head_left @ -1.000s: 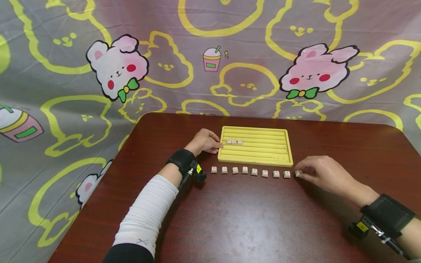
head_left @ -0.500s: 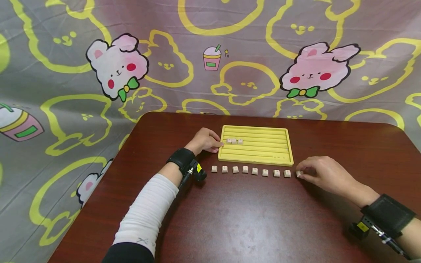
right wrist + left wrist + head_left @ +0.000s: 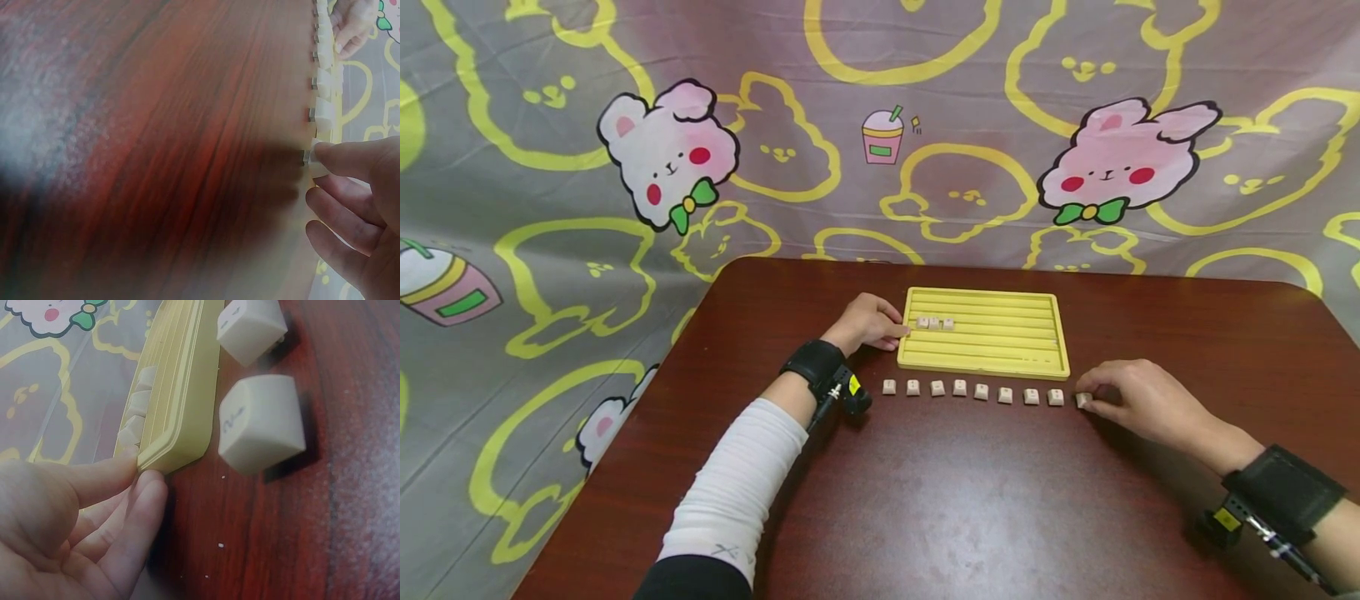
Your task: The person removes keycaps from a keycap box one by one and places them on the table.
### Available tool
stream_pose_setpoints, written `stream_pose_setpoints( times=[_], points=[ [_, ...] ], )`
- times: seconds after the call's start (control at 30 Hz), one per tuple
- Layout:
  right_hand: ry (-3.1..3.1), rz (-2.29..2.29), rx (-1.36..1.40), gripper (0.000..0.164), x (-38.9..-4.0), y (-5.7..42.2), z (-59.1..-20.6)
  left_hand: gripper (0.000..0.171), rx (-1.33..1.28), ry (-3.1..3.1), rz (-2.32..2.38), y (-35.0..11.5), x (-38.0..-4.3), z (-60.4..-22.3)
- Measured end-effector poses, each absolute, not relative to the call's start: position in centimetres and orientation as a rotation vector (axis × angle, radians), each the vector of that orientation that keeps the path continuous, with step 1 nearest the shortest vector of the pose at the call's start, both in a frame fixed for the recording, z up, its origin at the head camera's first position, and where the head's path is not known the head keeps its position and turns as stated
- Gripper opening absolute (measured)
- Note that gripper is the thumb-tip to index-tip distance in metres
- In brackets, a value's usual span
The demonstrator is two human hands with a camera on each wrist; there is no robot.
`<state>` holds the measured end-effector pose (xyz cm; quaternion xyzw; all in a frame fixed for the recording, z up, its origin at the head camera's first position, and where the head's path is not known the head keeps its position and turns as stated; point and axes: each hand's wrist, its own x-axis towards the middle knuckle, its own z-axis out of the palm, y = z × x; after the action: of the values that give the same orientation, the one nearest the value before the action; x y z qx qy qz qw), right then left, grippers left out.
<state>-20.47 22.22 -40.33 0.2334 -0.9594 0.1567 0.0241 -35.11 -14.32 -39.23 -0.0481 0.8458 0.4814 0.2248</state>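
A yellow ridged tray lies on the table, with three small white keycaps sitting together on one of its ridges at the left. My left hand pinches the tray's left edge between thumb and fingers; the left wrist view shows the thumb on the rim. In front of the tray runs a row of several white keycaps, each with a small printed mark. At the row's right end my right hand pinches one more keycap, partly hidden by the fingertips. In the right wrist view, the thumb lies on that keycap.
The dark red-brown wooden table stretches to both sides and toward me. Behind it hangs a cloth printed with cartoon animals. Two keycaps stand close to the tray's near side in the left wrist view.
Almost nothing differs. The right hand and its keycap have shifted very slightly to the right and nearer, while the left hand stays on the tray.
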Motion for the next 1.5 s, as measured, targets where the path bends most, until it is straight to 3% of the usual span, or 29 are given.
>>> stream_pose_setpoints(
  times=[1.5],
  points=[
    [-2.969, 0.506, 0.709, 0.026, -20.2, 22.7, -39.5, 0.025, -0.073, 2.345, 1.358, -14.6, -35.0, -39.6]
  ],
)
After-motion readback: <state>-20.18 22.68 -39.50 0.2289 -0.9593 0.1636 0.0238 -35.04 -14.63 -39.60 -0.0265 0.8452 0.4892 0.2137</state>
